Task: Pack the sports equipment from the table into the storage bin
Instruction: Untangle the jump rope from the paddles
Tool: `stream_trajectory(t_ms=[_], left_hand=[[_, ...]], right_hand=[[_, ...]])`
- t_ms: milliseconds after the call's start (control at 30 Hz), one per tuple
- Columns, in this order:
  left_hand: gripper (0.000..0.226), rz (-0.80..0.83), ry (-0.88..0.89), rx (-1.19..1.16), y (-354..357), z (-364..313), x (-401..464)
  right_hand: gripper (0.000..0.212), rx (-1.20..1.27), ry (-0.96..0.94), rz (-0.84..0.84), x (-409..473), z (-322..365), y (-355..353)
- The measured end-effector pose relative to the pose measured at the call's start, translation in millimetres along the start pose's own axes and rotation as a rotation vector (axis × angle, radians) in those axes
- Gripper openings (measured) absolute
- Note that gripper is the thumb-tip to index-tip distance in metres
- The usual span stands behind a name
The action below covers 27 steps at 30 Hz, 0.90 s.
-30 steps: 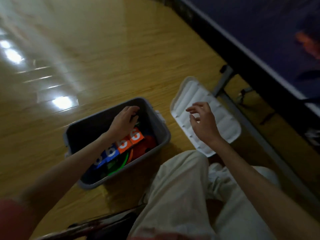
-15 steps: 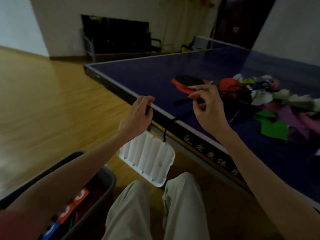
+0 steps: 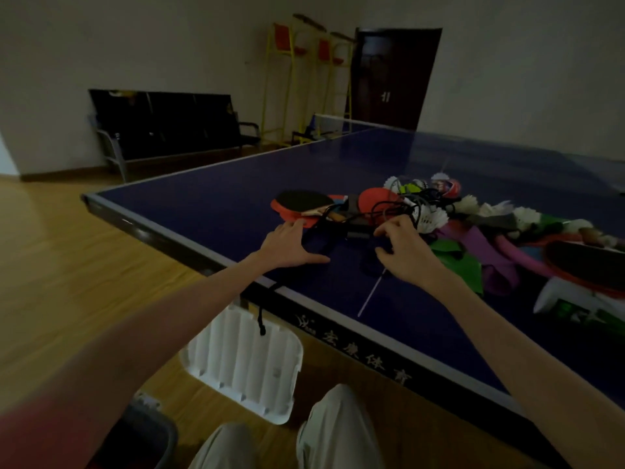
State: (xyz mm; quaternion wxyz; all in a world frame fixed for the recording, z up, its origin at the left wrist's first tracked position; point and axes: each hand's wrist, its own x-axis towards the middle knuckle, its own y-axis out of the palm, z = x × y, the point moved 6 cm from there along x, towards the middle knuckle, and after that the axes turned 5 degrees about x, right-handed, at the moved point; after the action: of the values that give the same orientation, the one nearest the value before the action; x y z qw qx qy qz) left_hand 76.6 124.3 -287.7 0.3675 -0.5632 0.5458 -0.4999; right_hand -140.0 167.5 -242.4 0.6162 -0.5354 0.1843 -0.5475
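White characters run along the table's [image 3: 209, 204] near edge at lower centre; I read 宏康体育. My left hand [image 3: 291, 247] lies flat at mid-frame, fingers spread, tips touching a red bat [image 3: 297, 203]. My right hand [image 3: 404, 248] has fingers curled into the black cords [image 3: 389, 209]; I cannot tell if it grips them. Shuttlecocks [image 3: 429, 218] and more gear trail to the right. The bin [image 3: 148, 431] sits lower left, its lid [image 3: 243, 363] beside it. Half a second ago both hands hovered pinched near the table edge; now they are on the pile.
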Motion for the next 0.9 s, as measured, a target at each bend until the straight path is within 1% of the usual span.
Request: stream_trajectory(t_ms=[67, 100, 133, 200, 267, 300, 367, 433, 467, 500, 567, 633, 700, 767, 900], left_hand=[[0.101, 0.021, -0.023, 0.048, 4.6, -5.1, 7.5], [0.095, 0.011, -0.039, 0.054, 5.9, -6.9, 11.9], [0.086, -0.007, -0.052, 0.044, 5.8, -9.2, 16.3], [0.054, -0.025, -0.049, -0.002, 7.0, -13.8, 24.7], [0.026, 0.041, -0.013, -0.031, 9.7, -21.0, 28.8], [0.018, 0.082, 0.009, -0.034, 11.6, -24.5, 31.1], [0.018, 0.171, 0.046, -0.074, 14.7, -31.3, 32.2], [0.022, 0.251, 0.097, -0.229, 12.2, -42.2, 24.8], [0.021, 0.255, 0.11, -0.346, 6.7, -47.0, 20.0], [0.019, 0.224, 0.1, -0.471, -1.6, -49.8, 14.8], [0.016, 0.103, 0.043, -0.675, -25.8, -50.6, 1.5], [0.017, 0.007, 0.032, -0.792, -50.6, -51.8, -12.7], [0.019, -0.038, 0.068, -0.834, -71.6, -54.6, -26.3], [0.02, -0.042, 0.1, -0.892, -84.9, -53.4, -36.9], [0.028, -0.061, 0.237, -0.919, -102.4, -45.7, -49.4]], right_hand=[[0.041, -0.021, 0.022, 0.029, 5.7, -4.9, 5.7], [0.045, -0.027, 0.037, 0.042, 7.6, -7.3, 9.1], [0.049, -0.036, 0.053, 0.054, 9.7, -10.3, 12.1], [0.055, -0.062, 0.092, 0.064, 11.4, -16.0, 19.1], [0.061, -0.087, 0.143, 0.056, 10.7, -22.6, 25.9], [0.065, -0.094, 0.165, 0.046, 9.7, -26.1, 28.6], [0.073, -0.093, 0.189, 0.043, 7.6, -33.2, 33.0], [0.084, -0.063, 0.201, 0.039, 5.0, -40.0, 33.2], [0.091, -0.04, 0.206, 0.03, 3.8, -43.3, 31.5], [0.097, -0.02, 0.205, 0.02, 2.8, -45.6, 30.0], [0.105, -0.004, 0.193, 0.008, 2.4, -45.9, 27.7], [0.108, -0.027, 0.181, 0.003, 6.3, -43.9, 27.3], [0.11, -0.049, 0.169, 0.005, 12.2, -38.3, 28.4], [0.111, -0.054, 0.136, 0.004, 19.7, -30.3, 29.7], [0.114, -0.033, 0.027, -0.025, 34.8, -4.2, 31.2]])
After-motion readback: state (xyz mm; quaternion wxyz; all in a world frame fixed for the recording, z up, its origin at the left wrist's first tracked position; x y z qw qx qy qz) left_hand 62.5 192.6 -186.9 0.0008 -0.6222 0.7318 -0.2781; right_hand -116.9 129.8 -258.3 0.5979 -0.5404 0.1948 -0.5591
